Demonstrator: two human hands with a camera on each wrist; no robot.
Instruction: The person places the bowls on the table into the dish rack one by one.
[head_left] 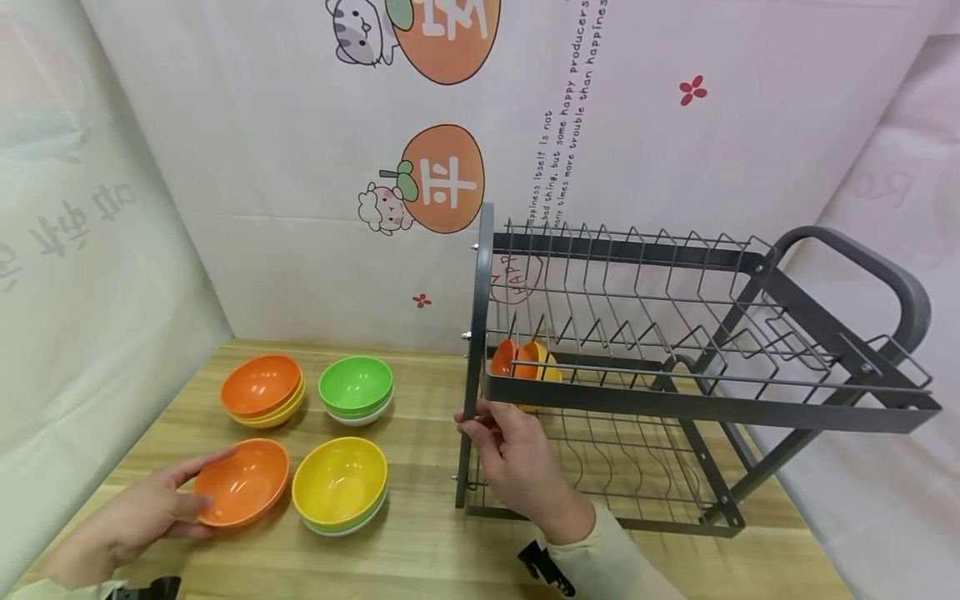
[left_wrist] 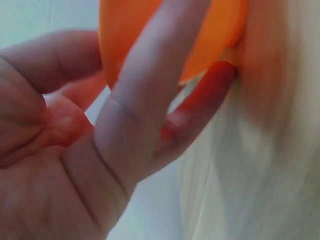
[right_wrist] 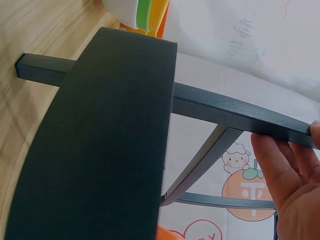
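At the front left, my left hand (head_left: 142, 510) pinches the rim of an orange bowl (head_left: 247, 485), the thumb over its near edge. The left wrist view shows this orange bowl (left_wrist: 125, 35) close up between thumb and fingers, tilted near the wooden surface. My right hand (head_left: 517, 454) grips the front left post (head_left: 471, 367) of a dark two-tier dish rack (head_left: 675, 408). From the right wrist, the fingertips (right_wrist: 270, 150) curl against the dark metal bar (right_wrist: 215, 106). Orange and yellow bowls (head_left: 528, 360) stand on edge inside the rack's lower tier, partly hidden by the upper frame.
Beside the held bowl stands a yellow-topped bowl stack (head_left: 341, 479). Behind are an orange-topped stack (head_left: 262, 387) and a green-topped stack (head_left: 356, 385). The wooden table (head_left: 420, 533) meets printed white cloth (head_left: 300, 275) at the back and sides.
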